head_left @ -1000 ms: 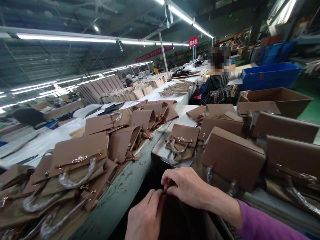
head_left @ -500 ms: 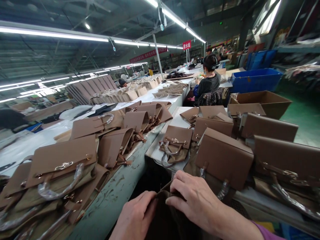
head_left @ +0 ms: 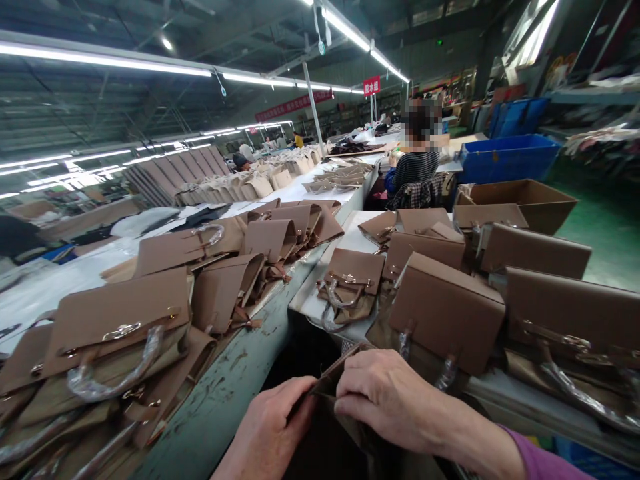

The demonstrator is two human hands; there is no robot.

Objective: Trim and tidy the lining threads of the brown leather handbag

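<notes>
At the bottom middle, a dark brown bag (head_left: 365,437) hangs between my hands with its edge raised. My left hand (head_left: 275,423) pinches the edge on the left side, thumb and fingers pressed together. From the right, my right hand (head_left: 385,397) grips the same edge, its fingers curled over the material. The lower part of the bag is dark and runs out of view. Just beyond my right hand a brown handbag (head_left: 447,313) with plastic-wrapped handles lies on the right table. Another handbag (head_left: 120,327) with a metal clasp rests to my left.
Several brown handbags crowd the left table (head_left: 220,407) and the right table (head_left: 320,293). A cardboard box (head_left: 545,203) and a blue bin (head_left: 510,160) stand behind on the right. A person in a striped top (head_left: 415,170) sits farther back.
The held edge of the bag has risen slightly and shows more between my hands. My hands keep their hold; the view has shifted a little.
</notes>
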